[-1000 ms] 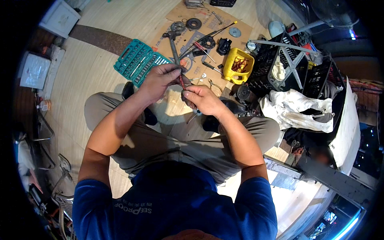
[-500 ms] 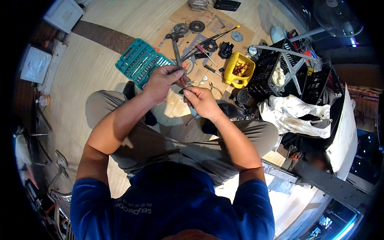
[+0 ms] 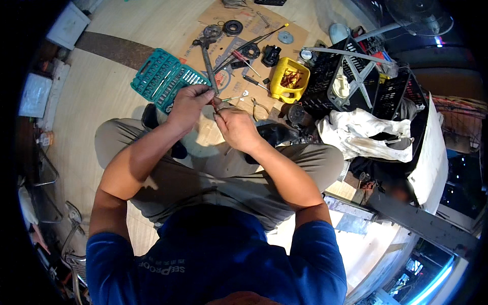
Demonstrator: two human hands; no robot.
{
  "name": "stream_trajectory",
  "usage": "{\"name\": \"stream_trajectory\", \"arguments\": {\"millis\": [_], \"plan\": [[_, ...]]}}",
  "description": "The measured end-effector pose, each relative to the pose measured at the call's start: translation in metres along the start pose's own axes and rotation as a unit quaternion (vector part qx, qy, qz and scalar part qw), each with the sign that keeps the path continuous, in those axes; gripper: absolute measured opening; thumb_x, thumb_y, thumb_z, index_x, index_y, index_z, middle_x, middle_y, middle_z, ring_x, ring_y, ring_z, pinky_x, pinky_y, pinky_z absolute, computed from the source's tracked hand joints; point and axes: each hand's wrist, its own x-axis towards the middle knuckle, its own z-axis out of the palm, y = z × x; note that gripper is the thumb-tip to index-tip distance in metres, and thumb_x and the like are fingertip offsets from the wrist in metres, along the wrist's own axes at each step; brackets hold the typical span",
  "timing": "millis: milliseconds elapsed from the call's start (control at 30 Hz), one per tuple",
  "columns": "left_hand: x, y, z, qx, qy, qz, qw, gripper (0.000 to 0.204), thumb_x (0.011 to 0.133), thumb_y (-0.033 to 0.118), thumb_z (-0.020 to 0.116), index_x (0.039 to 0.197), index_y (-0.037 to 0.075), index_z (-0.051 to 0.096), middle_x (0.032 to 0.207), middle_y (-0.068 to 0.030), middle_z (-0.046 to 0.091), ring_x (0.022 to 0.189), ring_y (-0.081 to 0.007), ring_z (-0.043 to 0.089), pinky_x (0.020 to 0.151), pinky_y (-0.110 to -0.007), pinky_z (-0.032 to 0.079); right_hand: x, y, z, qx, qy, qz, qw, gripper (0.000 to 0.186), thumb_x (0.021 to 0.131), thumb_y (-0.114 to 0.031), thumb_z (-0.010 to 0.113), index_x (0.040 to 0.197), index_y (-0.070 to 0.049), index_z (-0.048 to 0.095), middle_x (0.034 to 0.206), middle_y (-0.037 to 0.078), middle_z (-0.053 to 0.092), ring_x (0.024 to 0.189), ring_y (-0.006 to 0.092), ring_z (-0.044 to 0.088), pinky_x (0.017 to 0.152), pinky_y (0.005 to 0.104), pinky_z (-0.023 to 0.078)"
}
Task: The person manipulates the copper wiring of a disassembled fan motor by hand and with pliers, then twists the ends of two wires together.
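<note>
My left hand (image 3: 190, 105) and my right hand (image 3: 237, 128) meet above the floor between my bent knees. Pinched between their fingertips is a small reddish piece (image 3: 214, 103); its kind is too small to make out. Both hands are closed, with the right one's fingers mostly hidden under its back. Just beyond them, a long dark hammer-like tool (image 3: 208, 63) lies on the cardboard (image 3: 300, 43). To the left is a teal socket set case (image 3: 152, 76), lying open. Pliers with yellowish handles (image 3: 260, 110) rest on the floor right of my right hand.
A yellow cut-open jug (image 3: 277, 84) holds reddish-brown bits. Screwdrivers (image 3: 255, 82), a black ring (image 3: 233, 28) and other parts lie on the cardboard. Black crates (image 3: 325, 76) stand at the right, with a stained white cloth (image 3: 363, 132) draped nearer me.
The whole view has shifted, so the scene sits further left and higher. My right hand has turned, showing more of its back. Both hands still pinch the reddish piece.
</note>
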Motion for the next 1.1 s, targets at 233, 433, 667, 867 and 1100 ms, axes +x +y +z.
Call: {"name": "stream_trajectory", "arguments": {"millis": [233, 433, 667, 867, 1100], "plan": [[0.014, -0.029, -0.018, -0.020, -0.063, -0.063, 0.996, 0.023, 0.089, 0.017, 0.061, 0.103, -0.002, 0.063, 0.095, -0.0072, 0.066, 0.083, -0.0127, 0.060, 0.077, -0.028, 0.047, -0.006, 0.027, 0.018, 0.077, -0.004, 0.083, 0.994, 0.021, 0.089, -0.017, 0.060, 0.082, 0.002, 0.061, 0.069, 0.018, 0.060, 0.061, 0.0319, 0.059, 0.060, 0.0370, 0.047], [0.014, -0.029, -0.022, 0.164, -0.027, -0.036, 0.985, 0.046, 0.089, 0.032, 0.060, 0.119, -0.003, 0.056, 0.111, -0.0110, 0.061, 0.101, -0.0177, 0.055, 0.089, -0.032, 0.042, -0.029, 0.139, 0.037, 0.181, 0.013, 0.418, 0.890, 0.025, 0.084, -0.021, 0.068, 0.086, 0.004, 0.068, 0.066, 0.009, 0.063, 0.058, 0.0157, 0.056, 0.057, 0.0313, 0.046], [0.010, -0.018, -0.032, 0.203, -0.024, -0.061, 0.977, 0.046, 0.090, 0.033, 0.058, 0.120, -0.003, 0.056, 0.113, -0.0134, 0.061, 0.105, -0.0203, 0.055, 0.093, -0.033, 0.040, -0.022, 0.205, -0.004, 0.014, 0.142, 0.551, 0.822, 0.047, 0.074, -0.029, 0.077, 0.097, 0.009, 0.063, 0.094, 0.016, 0.068, 0.080, 0.0253, 0.064, 0.073, 0.0343, 0.049], [0.024, -0.032, -0.048, 0.254, -0.010, -0.029, 0.967, 0.043, 0.091, 0.030, 0.057, 0.119, -0.002, 0.057, 0.110, -0.0119, 0.063, 0.103, -0.0210, 0.057, 0.091, -0.033, 0.042, -0.001, 0.206, -0.034, 0.235, 0.381, 0.440, 0.778, 0.038, 0.081, -0.022, 0.073, 0.103, 0.006, 0.061, 0.094, 0.009, 0.067, 0.076, 0.0192, 0.061, 0.067, 0.0326, 0.048], [0.018, -0.042, -0.041, 0.332, -0.013, 0.100, 0.938, 0.042, 0.086, 0.030, 0.060, 0.108, -0.005, 0.060, 0.100, -0.0233, 0.064, 0.091, -0.0356, 0.063, 0.083, -0.041, 0.047, -0.038, 0.213, 0.075, -0.133, -0.162, 0.237, 0.949, 0.033, 0.083, -0.033, 0.066, 0.097, -0.003, 0.067, 0.094, 0.022, 0.066, 0.086, 0.0310, 0.066, 0.073, 0.0408, 0.051]]}}
